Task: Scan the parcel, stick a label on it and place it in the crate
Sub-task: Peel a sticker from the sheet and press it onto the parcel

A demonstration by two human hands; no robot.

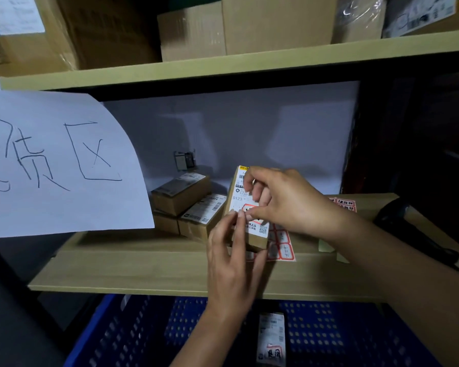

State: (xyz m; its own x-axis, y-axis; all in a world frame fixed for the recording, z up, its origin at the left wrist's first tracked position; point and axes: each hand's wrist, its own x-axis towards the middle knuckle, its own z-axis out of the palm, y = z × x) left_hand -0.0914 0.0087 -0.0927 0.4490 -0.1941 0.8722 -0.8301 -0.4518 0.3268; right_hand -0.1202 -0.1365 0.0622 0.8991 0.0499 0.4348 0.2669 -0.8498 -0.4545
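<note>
Head view. The parcel (245, 207), a small brown box, is held tilted over the wooden shelf (143, 266), its printed face toward the camera. The left hand (229, 258) grips the parcel from below and from its left edge, fingers curled around the side. The right hand (284, 200) is above and to the right of the left one, thumb and forefinger pinched on a red-bordered label (250, 208) that lies against the parcel face. The sticker sheet (282, 247) lies on the shelf directly beneath the right hand. The blue crate (149, 332) stands below both hands, under the shelf, with one labelled parcel (272, 340) already inside.

Step in hand, as judged: applying the label.

1. Keep the left-hand grip firm so that the parcel face does not rock.
2. Set one label edge down first, then smooth across to avoid creases.
3. Avoid covering the barcode near the top of the face.
4. Press all corners before lowering the parcel into the crate.
</note>
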